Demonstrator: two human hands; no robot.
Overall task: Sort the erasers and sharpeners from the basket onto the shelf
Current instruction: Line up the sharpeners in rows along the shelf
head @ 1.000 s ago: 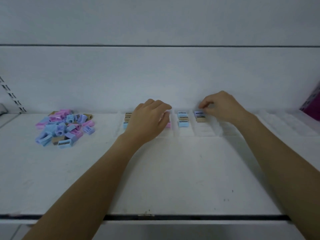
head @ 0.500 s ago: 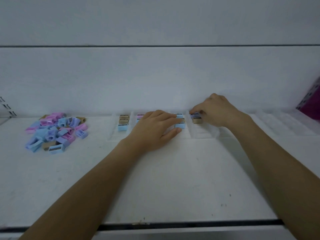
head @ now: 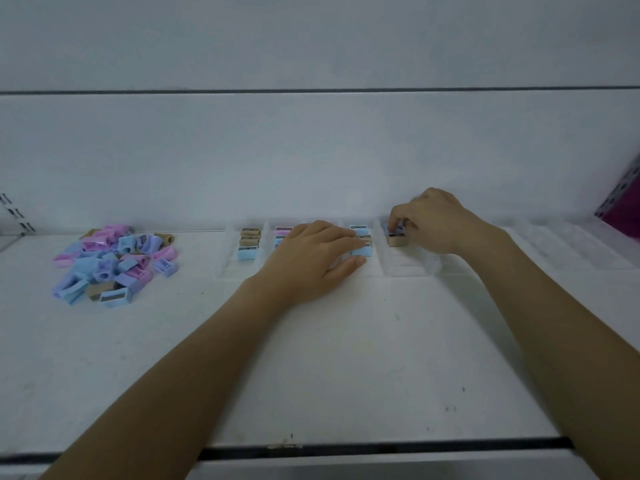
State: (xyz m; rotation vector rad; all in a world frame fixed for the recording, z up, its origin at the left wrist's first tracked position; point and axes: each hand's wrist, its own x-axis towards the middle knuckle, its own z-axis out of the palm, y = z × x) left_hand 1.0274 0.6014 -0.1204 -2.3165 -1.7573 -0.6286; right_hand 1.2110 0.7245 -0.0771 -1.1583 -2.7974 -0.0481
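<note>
Boxy plastic sharpener (head: 397, 231), smooth white shelf (head: 311, 362)

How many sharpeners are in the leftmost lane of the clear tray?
3, in a row: back tan sharpener, middle tan sharpener, front blue sharpener. None seems hidden there.

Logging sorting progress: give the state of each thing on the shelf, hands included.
left hand, open, fingers resting on a blue sharpener.
right hand, pinching a purple sharpener.
sharpener pile, loose, unsorted.
clear tray, partly filled, front slots bare.
</note>
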